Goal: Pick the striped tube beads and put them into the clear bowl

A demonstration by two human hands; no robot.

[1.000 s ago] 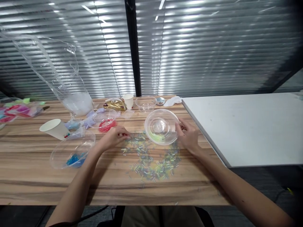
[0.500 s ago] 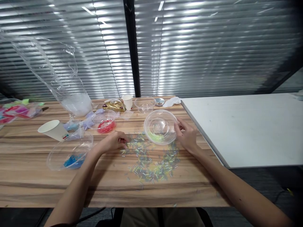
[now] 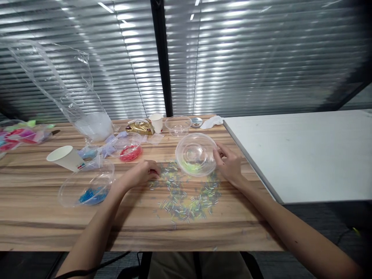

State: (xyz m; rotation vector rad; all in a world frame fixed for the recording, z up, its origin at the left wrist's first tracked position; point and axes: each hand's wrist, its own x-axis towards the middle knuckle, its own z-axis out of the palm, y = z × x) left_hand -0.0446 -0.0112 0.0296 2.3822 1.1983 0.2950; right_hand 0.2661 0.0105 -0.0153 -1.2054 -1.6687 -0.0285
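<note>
My right hand [image 3: 228,162] grips the rim of a clear plastic bowl [image 3: 196,143], which is tilted toward me. A few yellow-green bits lie low inside it. Below the bowl, short thin tube-like pieces [image 3: 188,211], yellow, green and bluish-grey, are scattered over the wooden table [image 3: 139,232]. My left hand [image 3: 145,171] rests at the left edge of the scatter, fingers curled and drawn together; whatever is between its fingertips is too small to make out.
To the left stand a clear bowl with blue pieces [image 3: 93,195], a tipped paper cup [image 3: 65,158] and a clear bowl with red pieces [image 3: 130,152]. Behind are a gold packet [image 3: 140,127], a paper cup [image 3: 156,123] and a clear bowl [image 3: 178,126]. A white table [image 3: 305,155] adjoins at right.
My left hand has shifted slightly right along the scattered pieces, its fingers more curled. The bowl in my right hand stays nearly in place.
</note>
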